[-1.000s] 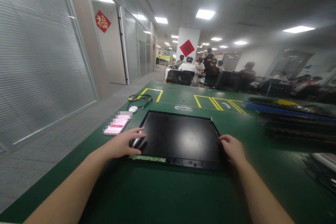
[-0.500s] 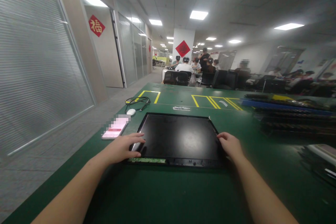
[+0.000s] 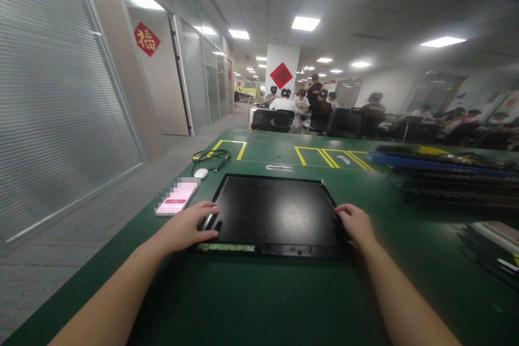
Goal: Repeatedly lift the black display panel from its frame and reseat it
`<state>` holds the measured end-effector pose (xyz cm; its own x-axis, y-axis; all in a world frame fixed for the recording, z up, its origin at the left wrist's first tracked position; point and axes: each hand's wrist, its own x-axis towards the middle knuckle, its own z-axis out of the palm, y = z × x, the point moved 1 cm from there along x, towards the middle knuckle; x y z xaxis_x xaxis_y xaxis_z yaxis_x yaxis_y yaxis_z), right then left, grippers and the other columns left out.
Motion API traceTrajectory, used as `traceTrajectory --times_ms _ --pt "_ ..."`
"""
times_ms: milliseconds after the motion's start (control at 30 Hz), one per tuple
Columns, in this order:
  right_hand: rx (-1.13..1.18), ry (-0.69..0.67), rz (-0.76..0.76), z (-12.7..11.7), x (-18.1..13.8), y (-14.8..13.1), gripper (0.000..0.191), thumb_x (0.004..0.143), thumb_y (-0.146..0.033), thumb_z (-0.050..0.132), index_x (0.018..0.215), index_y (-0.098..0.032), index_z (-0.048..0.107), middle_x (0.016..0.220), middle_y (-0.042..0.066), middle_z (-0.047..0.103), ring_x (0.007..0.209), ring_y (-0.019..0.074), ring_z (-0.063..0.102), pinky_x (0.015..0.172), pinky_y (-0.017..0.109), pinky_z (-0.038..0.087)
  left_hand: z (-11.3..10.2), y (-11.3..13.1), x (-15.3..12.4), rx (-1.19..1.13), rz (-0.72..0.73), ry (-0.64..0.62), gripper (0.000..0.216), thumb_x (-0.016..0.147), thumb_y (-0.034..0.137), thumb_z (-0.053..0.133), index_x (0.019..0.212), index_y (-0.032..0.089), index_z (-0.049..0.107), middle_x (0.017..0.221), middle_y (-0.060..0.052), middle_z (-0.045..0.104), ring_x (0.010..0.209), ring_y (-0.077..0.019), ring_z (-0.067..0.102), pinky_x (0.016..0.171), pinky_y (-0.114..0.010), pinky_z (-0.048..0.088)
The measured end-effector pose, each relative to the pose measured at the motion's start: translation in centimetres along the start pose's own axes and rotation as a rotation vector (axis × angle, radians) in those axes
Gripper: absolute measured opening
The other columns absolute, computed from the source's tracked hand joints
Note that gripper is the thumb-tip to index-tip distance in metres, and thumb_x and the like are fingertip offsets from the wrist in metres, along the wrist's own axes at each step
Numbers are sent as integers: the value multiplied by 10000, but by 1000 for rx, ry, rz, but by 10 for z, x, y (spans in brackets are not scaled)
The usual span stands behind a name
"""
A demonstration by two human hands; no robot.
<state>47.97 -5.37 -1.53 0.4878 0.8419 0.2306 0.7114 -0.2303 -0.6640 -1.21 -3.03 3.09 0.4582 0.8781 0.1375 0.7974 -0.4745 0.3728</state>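
Note:
A black flat display panel [image 3: 270, 211] lies face up on the green table [image 3: 251, 303], with a green circuit strip [image 3: 227, 247] along the left part of its near edge. Over the panel's left edge lies my left hand [image 3: 186, 230], fingers stretched and the thumb apart, fingertips at the screen's border. My right hand [image 3: 357, 224] has its fingers curled onto the right edge, the index fingertip on the frame. What its lower fingers do is hidden.
Left of the panel are a phone [image 3: 174, 204], a white mouse [image 3: 201, 173] and a coiled black cable [image 3: 211, 158]. Blurred stacked panels [image 3: 441, 173] stand at the right, with more devices [image 3: 492, 243] nearer. Seated people [image 3: 286, 101] are beyond the table.
My left hand's fingers have drawn closer together and shifted slightly left along the panel's edge. The right hand stays at its edge. The view has shifted slightly.

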Motion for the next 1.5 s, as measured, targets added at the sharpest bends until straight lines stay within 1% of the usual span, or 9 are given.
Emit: traceTrajectory --times_ms 100,233,400,600,767,867,1100,1367,1500 --pt "72 4 27 -4 1 2 262 720 -275 504 818 -225 741 825 32 747 789 203 660 693 288 470 5 -7 5 -26 -10 75 509 867 557 522 1169 193 707 1296 -136 651 1153 -303 625 985 -401 487" --pt "91 37 93 -7 5 10 284 727 -280 508 891 -216 732 843 48 748 735 196 658 630 276 472 8 -12 9 23 -89 122 535 863 502 507 1228 144 666 1285 -177 660 1172 -330 610 1016 -440 456" --pt "21 -4 146 -1 9 19 341 729 -268 533 1015 -221 713 944 54 734 744 182 652 631 273 467 11 -11 9 62 -181 90 510 870 434 492 1293 190 638 1313 -156 674 1192 -341 619 1020 -443 451" --pt "-30 -25 71 3 7 13 354 738 -258 544 1042 -215 719 924 48 726 828 189 651 704 275 456 13 -2 10 17 -242 138 456 858 361 487 1256 230 668 1276 -108 707 1162 -309 652 987 -407 486" --pt "11 -61 115 3 3 9 374 718 -262 541 1042 -224 725 916 41 719 725 172 635 628 268 451 13 0 7 -71 -310 157 497 844 286 467 1312 231 628 1282 -74 708 1157 -281 666 958 -374 510" --pt "-20 -37 79 4 2 8 341 732 -266 544 1011 -218 734 916 42 722 769 172 643 641 259 446 12 0 7 -205 -320 207 510 823 294 513 1311 197 626 1264 -107 714 1187 -312 644 979 -421 499" --pt "-6 -85 110 3 2 8 348 756 -276 536 1018 -217 758 940 61 745 785 193 665 611 264 479 9 8 10 -933 -475 327 492 781 239 655 1266 184 594 1238 -119 726 1087 -269 706 911 -390 568" --pt "-31 -80 79 4 6 13 344 756 -262 538 1002 -228 777 941 56 759 833 210 683 672 286 509 4 17 11 -1070 -662 444 300 785 106 690 1070 197 666 1255 -105 718 1081 -236 710 816 -305 615" --pt "-69 -93 72 3 8 14 337 755 -263 546 994 -234 782 937 60 759 839 227 680 695 315 511 3 23 12 -1203 -732 454 265 766 90 705 1009 190 670 898 -60 785 735 -190 756 580 -241 602"
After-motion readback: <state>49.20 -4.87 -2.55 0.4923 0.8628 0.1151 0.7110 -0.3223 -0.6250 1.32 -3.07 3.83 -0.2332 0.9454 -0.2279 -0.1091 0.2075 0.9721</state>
